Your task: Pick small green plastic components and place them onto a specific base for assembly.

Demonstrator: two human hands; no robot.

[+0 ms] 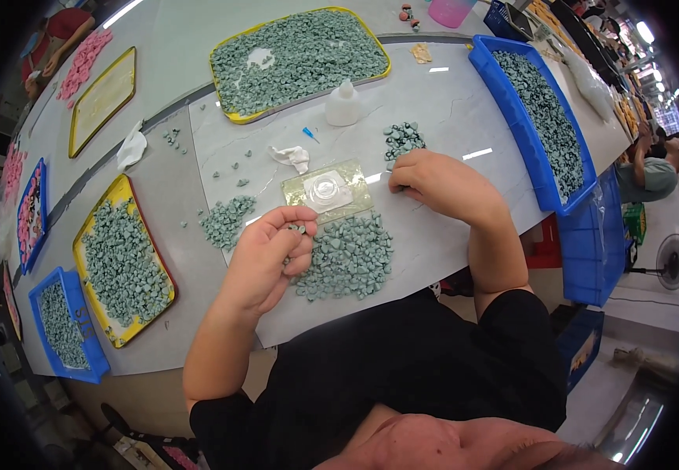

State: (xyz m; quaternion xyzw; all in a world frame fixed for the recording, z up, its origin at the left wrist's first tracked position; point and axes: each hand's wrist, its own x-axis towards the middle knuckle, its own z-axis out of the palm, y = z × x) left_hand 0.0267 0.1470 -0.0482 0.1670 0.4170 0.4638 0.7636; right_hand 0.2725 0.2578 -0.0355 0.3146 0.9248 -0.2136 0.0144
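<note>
My left hand (265, 258) is closed, with a small green piece (299, 229) pinched between thumb and fingers. Below and beside it lies a pile of similar green pieces (347, 254), and a smaller heap (230, 221) sits to its left. Just beyond that hand, a clear yellowish slab (296, 190) carries a round, whitish shallow dish (326, 190). My right hand (449, 186) has its fingertips pressed together at the tabletop, near a cluster of darker green pieces (404, 141); whatever it may hold is hidden under the fingers.
Beyond the slab are a white squeeze bottle (343, 106), a blue dispensing needle (309, 133) and crumpled tissue (291, 158). A yellow-rimmed tray (238, 119) of green pieces lies at the far side. Blue bins (500, 110) (103, 364) flank the table. Other people work nearby.
</note>
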